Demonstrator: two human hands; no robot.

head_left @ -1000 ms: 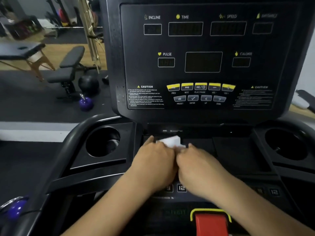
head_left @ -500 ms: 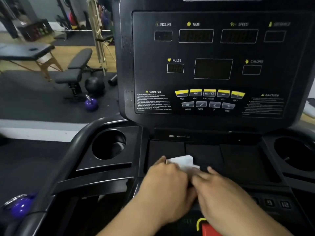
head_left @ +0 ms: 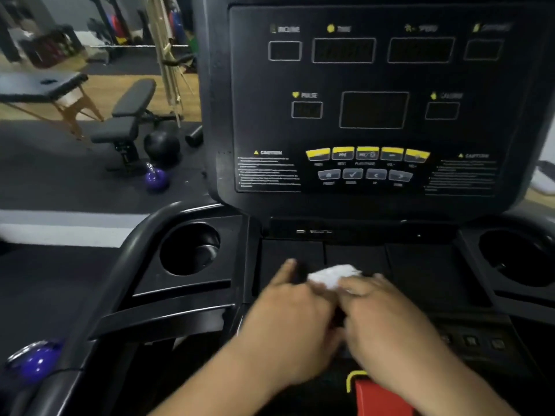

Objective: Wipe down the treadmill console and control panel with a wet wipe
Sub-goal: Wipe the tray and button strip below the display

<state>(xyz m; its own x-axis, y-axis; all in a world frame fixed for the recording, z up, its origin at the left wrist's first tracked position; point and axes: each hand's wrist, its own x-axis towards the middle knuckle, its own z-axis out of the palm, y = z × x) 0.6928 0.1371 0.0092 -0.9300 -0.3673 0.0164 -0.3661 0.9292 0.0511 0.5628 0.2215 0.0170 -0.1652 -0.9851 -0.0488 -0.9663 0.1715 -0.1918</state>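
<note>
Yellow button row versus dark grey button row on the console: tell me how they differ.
The yellow button row has five buttons; the dark grey button row has four. The yellow row sits higher and spans wider than the grey. Both curve across the black console panel.

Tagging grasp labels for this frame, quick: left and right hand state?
Left hand: grips the wet wipe at its left edge, one finger straight.
Right hand: grips the wet wipe at its right edge; fingertips blurred.
</note>
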